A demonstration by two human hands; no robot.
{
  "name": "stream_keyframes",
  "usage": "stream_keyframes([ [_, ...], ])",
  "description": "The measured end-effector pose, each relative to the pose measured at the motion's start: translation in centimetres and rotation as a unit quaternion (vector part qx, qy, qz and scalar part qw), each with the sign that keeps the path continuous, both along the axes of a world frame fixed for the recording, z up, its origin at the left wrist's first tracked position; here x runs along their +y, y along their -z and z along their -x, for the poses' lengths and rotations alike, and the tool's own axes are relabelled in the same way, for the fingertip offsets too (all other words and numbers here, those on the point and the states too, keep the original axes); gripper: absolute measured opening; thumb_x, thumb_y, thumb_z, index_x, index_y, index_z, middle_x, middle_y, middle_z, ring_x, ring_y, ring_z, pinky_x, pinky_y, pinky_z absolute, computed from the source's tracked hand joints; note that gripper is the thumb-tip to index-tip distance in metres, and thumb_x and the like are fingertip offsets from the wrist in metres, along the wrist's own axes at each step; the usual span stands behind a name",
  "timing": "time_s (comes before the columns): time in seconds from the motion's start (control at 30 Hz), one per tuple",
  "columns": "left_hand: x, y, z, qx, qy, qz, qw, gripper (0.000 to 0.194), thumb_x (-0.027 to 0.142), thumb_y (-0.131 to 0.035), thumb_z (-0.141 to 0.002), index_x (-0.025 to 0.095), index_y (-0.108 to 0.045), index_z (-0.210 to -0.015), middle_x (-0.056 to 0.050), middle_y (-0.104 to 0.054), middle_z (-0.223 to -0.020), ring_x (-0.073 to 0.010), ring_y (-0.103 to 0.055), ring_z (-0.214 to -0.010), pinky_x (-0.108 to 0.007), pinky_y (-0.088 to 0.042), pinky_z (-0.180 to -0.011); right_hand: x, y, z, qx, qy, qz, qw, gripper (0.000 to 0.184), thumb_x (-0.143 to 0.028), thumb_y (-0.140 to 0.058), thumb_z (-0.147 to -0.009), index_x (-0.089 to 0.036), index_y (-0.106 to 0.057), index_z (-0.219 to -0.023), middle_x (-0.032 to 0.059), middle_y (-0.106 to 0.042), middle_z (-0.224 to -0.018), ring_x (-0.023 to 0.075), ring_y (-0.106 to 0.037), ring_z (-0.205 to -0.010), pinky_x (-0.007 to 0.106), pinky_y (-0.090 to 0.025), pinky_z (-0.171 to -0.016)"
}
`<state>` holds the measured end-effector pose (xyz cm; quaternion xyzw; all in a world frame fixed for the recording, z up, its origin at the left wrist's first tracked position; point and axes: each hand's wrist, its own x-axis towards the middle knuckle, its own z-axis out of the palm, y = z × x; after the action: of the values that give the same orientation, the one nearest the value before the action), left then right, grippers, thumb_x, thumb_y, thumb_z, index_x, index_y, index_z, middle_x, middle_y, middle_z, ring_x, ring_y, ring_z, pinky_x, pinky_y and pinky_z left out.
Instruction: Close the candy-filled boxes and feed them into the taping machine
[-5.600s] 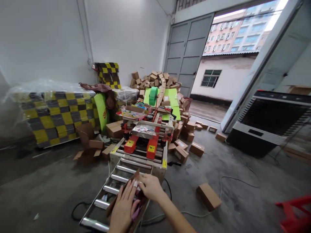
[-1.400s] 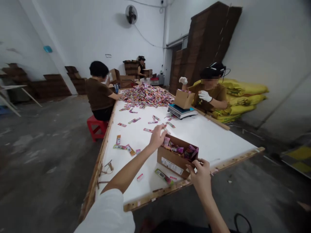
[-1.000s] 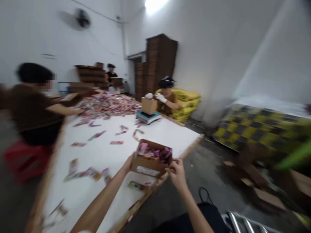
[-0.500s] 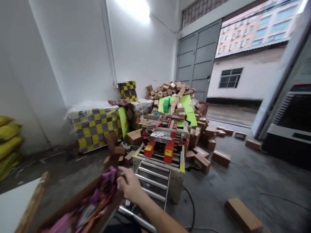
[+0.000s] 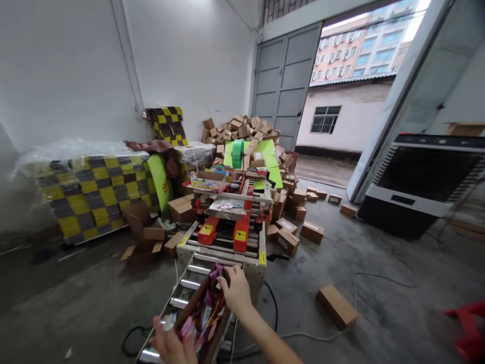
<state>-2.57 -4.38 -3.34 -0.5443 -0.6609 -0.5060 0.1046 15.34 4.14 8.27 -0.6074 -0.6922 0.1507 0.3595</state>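
A long open cardboard box [image 5: 195, 309], filled with pink, purple and orange packets [image 5: 207, 312], rests on the metal roller conveyor [image 5: 188, 283]. My right hand [image 5: 235, 290] holds the far right end of the box, its fingers curled over the rim beside a purple packet. At the near left side of the box, my left hand [image 5: 172, 344] has its fingers apart; something shiny shows by the fingertips, and I cannot tell what it is. Straight ahead of the box stands the carton taping machine [image 5: 223, 232] with red side belts.
A green tape roll [image 5: 238, 153] tops the machine. Closed cartons [image 5: 242, 129] are heaped behind it, and one carton [image 5: 336, 306] lies on the right floor. Wrapped yellow-and-grey stacks [image 5: 94, 189] line the left wall. A black air cooler [image 5: 420, 182] stands right; cables [image 5: 275, 303] cross the floor.
The box has moved right from beside the conveyor onto its rollers, with my right hand still on it. My left hand has come into view. The camera has turned right.
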Motion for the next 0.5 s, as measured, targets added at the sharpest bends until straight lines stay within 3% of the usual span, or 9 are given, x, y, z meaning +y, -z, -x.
stream_keyframes([
  [0.07, 1.2, -0.7, 0.2, 0.108, 0.071, 0.025, 0.991, 0.072, 0.039, -0.042, -0.093, 0.04, -0.013, -0.159, 0.001, -0.029, -0.163, -0.0322, -0.033, -0.147, -0.055, -0.039, -0.116, 0.1, -0.3, 0.3, -0.033, -0.026, 0.009, 0.999, 0.021, -0.032, -0.059, -0.097, -0.023, -0.071, -0.112, 0.0088, -0.062, -0.107, 0.025, -0.059, -0.104, 0.032, -0.048, -0.09],
  [0.17, 2.9, -1.9, -0.5, 0.245, 0.171, 0.093, 0.95, 0.056, 0.029, -0.04, -0.096, 0.028, -0.042, -0.152, -0.005, -0.046, -0.153, -0.0301, -0.045, -0.141, -0.051, -0.045, -0.111, 0.5, -1.0, 0.3, -0.139, -0.118, 0.041, 0.982, 0.021, -0.039, -0.06, -0.097, -0.026, -0.077, -0.098, 0.0059, -0.067, -0.098, 0.024, -0.061, -0.099, 0.032, -0.046, -0.088],
  [0.23, 3.8, -2.1, -1.4, 0.268, 0.191, 0.12, 0.937, 0.048, 0.028, -0.04, -0.095, 0.022, -0.059, -0.138, -0.008, -0.055, -0.145, -0.0304, -0.049, -0.138, -0.048, -0.047, -0.109, 1.1, -1.3, 0.1, -0.204, -0.176, 0.054, 0.962, 0.029, -0.045, -0.059, -0.098, -0.025, -0.078, -0.092, 0.006, -0.069, -0.096, 0.0239, -0.063, -0.096, 0.033, -0.046, -0.086],
  [0.3, 4.6, -1.8, -1.9, 0.236, 0.198, 0.152, 0.939, 0.044, 0.028, -0.04, -0.094, 0.02, -0.068, -0.128, -0.009, -0.059, -0.14, -0.0307, -0.051, -0.135, -0.047, -0.049, -0.107, 1.7, -1.4, 0.4, -0.24, -0.195, 0.057, 0.949, 0.035, -0.048, -0.055, -0.099, -0.023, -0.078, -0.091, 0.0073, -0.07, -0.098, 0.0242, -0.063, -0.096, 0.033, -0.046, -0.084],
  [0.4, 5.3, -1.6, -1.3, 0.103, 0.21, 0.199, 0.952, 0.046, 0.031, -0.036, -0.093, 0.022, -0.069, -0.123, -0.007, -0.062, -0.138, -0.0281, -0.056, -0.131, -0.045, -0.051, -0.107, 2.8, -1.1, 2.0, -0.258, -0.164, 0.06, 0.95, 0.034, -0.042, -0.05, -0.101, -0.018, -0.075, -0.1, 0.0106, -0.07, -0.105, 0.0257, -0.064, -0.098, 0.036, -0.047, -0.085],
  [0.5, 5.1, -3.0, 0.5, -0.048, 0.235, 0.204, 0.949, 0.051, 0.036, -0.028, -0.095, 0.02, -0.067, -0.124, -0.009, -0.066, -0.13, -0.0253, -0.06, -0.125, -0.041, -0.051, -0.107, 3.9, -0.5, 4.3, -0.255, -0.141, 0.054, 0.955, 0.031, -0.032, -0.048, -0.1, -0.012, -0.071, -0.105, 0.014, -0.068, -0.106, 0.0273, -0.063, -0.1, 0.043, -0.044, -0.093],
])
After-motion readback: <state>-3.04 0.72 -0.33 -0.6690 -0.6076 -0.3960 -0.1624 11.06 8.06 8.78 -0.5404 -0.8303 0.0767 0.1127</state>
